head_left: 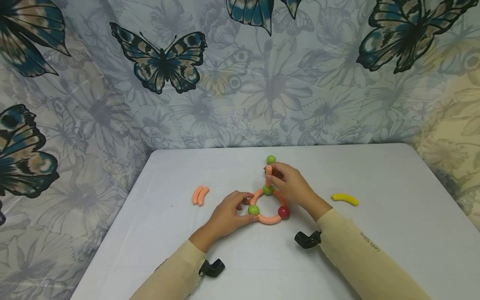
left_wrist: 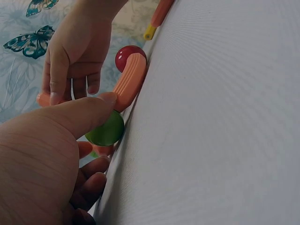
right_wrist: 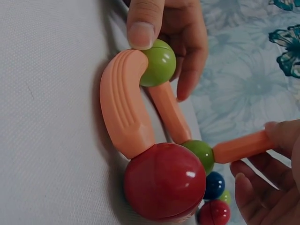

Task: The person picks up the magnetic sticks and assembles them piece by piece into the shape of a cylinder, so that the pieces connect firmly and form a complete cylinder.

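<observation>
A ring of curved orange rods (head_left: 269, 219) and balls lies on the table. Its balls are a green one (head_left: 253, 209) at the left, a red one (right_wrist: 165, 182) at the right and another green ball (head_left: 268, 190) at the far side. My left hand (head_left: 229, 214) grips the ring around the left green ball, thumb at the near rod and fingers at the far-left rod. With thumb and fingers, my right hand (head_left: 294, 183) pinches an orange rod (right_wrist: 243, 146) that stands up from the far green ball, its end touching that ball.
Behind the right hand are a light green ball (head_left: 271, 159), a blue ball (right_wrist: 214, 185) and a red ball (right_wrist: 214, 213). Two curved orange rods (head_left: 200, 196) lie to the left. A curved yellow rod (head_left: 345, 199) lies to the right on the white table (head_left: 131, 250).
</observation>
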`<act>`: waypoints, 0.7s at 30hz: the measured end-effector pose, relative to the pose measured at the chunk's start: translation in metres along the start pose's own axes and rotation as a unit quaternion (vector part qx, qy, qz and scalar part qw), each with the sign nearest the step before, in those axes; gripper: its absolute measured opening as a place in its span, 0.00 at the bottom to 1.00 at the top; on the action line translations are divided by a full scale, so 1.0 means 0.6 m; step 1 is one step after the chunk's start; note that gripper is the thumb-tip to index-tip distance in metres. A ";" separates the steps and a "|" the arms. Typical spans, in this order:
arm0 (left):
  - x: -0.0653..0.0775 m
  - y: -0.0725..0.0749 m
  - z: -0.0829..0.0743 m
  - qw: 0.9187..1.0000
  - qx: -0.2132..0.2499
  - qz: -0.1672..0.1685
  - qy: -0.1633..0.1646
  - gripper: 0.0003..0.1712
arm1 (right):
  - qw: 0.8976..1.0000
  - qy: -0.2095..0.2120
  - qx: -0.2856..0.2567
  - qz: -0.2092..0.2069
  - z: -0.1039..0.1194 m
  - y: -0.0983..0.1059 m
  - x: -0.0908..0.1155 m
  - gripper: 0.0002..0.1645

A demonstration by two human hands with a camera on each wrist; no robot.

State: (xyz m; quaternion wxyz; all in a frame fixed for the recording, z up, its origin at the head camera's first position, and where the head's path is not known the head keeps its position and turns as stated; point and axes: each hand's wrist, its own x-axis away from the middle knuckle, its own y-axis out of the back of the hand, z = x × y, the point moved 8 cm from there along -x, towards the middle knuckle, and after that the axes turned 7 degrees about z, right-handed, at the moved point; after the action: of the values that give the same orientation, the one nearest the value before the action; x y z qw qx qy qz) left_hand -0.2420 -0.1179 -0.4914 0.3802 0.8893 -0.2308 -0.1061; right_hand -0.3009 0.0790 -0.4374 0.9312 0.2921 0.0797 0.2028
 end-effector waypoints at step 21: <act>-0.001 -0.004 0.003 1.000 -0.011 0.000 0.004 0.38 | 0.996 0.031 -0.034 -0.070 -0.006 0.094 0.087 0.25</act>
State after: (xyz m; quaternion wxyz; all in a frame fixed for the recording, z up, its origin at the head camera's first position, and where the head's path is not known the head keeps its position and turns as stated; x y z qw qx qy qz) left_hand -0.2422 -0.1172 -0.4941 0.3911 0.8854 -0.2279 -0.1056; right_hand -0.2732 0.1449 -0.4094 0.9496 0.2473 0.1223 0.1490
